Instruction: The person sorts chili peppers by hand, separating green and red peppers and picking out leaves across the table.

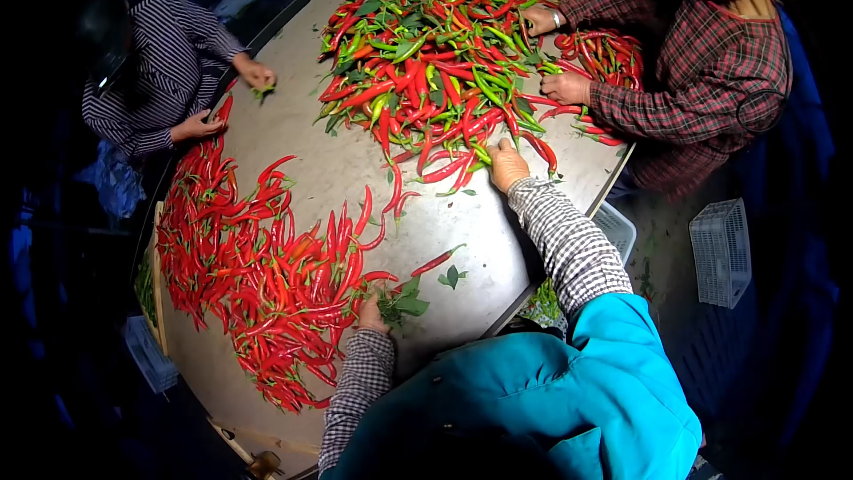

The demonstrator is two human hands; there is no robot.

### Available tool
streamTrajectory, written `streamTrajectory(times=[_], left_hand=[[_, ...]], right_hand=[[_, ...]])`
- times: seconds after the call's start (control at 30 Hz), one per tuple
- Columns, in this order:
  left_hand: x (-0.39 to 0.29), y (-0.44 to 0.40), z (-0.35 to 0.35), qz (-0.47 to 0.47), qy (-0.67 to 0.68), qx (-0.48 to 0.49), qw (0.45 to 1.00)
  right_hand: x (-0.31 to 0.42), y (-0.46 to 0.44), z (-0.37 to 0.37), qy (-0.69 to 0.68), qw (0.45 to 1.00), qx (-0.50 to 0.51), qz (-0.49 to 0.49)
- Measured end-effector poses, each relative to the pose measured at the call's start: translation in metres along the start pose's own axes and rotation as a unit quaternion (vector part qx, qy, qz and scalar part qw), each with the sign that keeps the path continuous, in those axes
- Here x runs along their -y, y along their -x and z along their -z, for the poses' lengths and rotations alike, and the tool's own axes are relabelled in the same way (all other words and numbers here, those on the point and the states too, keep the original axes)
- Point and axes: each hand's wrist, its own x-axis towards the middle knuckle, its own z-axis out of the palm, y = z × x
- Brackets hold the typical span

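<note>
My left hand (372,313) is closed on a sprig of green leaves (405,301) at the right edge of a spread of red chili peppers (275,293). Just above its fingers lies one red pepper (380,276). Reaching forward, my right hand (507,165) has its fingers closed at the near edge of a mixed heap of red and green chilies (426,71). A green chili (481,153) meets its fingertips, which are partly hidden. Between my hands, a single red chili (439,259) and a loose leaf (452,277) rest on the metal table (462,222).
A co-worker in plaid sleeves (693,89) has both hands at the heap's right side, by another red pile (609,53). At the left, a co-worker in stripes (169,62) holds something small and green. White crates (721,253) stand on the floor beyond the table edge.
</note>
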Motion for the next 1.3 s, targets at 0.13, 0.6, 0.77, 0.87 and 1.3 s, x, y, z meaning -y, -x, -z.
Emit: streamTrajectory(times=[0.13, 0.6, 0.77, 0.87, 1.3], left_hand=[[0.005, 0.018, -0.030, 0.033, -0.091, 0.076, 0.992], [0.032, -0.030, -0.075, -0.265, -0.483, 0.119, 0.826], [0.012, 0.002, -0.114, -0.224, -0.773, 0.007, 0.594], [0.013, -0.001, -0.109, -0.241, -0.767, 0.006, 0.595], [-0.006, 0.003, 0.020, -0.294, -0.615, -0.089, 0.726]], right_hand=[[0.004, 0.022, 0.000, 0.069, 0.994, 0.050, 0.074], [-0.112, 0.214, 0.127, 0.037, 0.973, 0.060, -0.219], [-0.108, 0.162, 0.118, -0.024, 0.984, -0.142, -0.102], [-0.086, 0.089, 0.092, -0.127, 0.975, -0.162, -0.081], [0.007, 0.082, -0.002, -0.144, 0.968, 0.156, 0.138]])
